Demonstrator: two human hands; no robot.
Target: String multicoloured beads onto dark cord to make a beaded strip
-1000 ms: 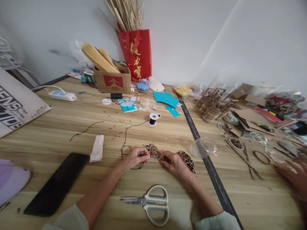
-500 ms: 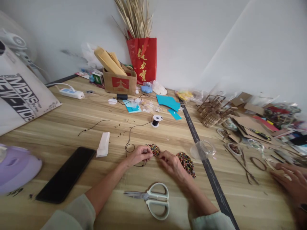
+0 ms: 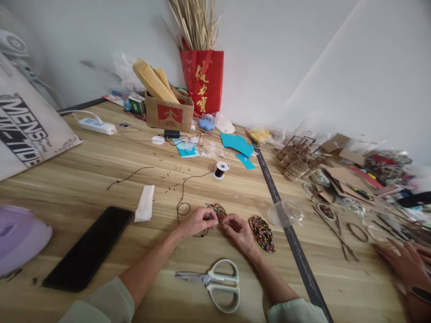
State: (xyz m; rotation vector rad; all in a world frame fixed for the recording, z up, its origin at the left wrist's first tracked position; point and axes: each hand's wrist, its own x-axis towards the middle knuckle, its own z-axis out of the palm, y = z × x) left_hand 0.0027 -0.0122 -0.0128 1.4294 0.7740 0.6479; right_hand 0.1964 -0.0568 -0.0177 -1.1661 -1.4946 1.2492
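My left hand (image 3: 196,221) and my right hand (image 3: 237,229) meet fingertip to fingertip at the near edge of a small pile of coloured beads (image 3: 217,209). The left hand pinches a thin black cord (image 3: 182,197), which loops on the table and runs back to a small spool (image 3: 221,170). The right hand's thumb and forefinger are pinched on something tiny, seemingly a bead, at the cord's end. A larger heap of coloured beads (image 3: 262,233) lies just right of my right hand.
Scissors (image 3: 217,283) lie near my forearms. A black phone (image 3: 89,246), folded white paper (image 3: 144,203) and a purple object (image 3: 16,237) lie to the left. A tipped clear cup (image 3: 285,212) lies right. Another person's hand (image 3: 402,260) rests far right among cardboard scraps. A box (image 3: 170,115) and red bag (image 3: 202,80) stand behind.
My right hand has shifted left, uncovering the larger bead heap. Both hands stay pinched together at the small pile. The other person's hand has moved a little.
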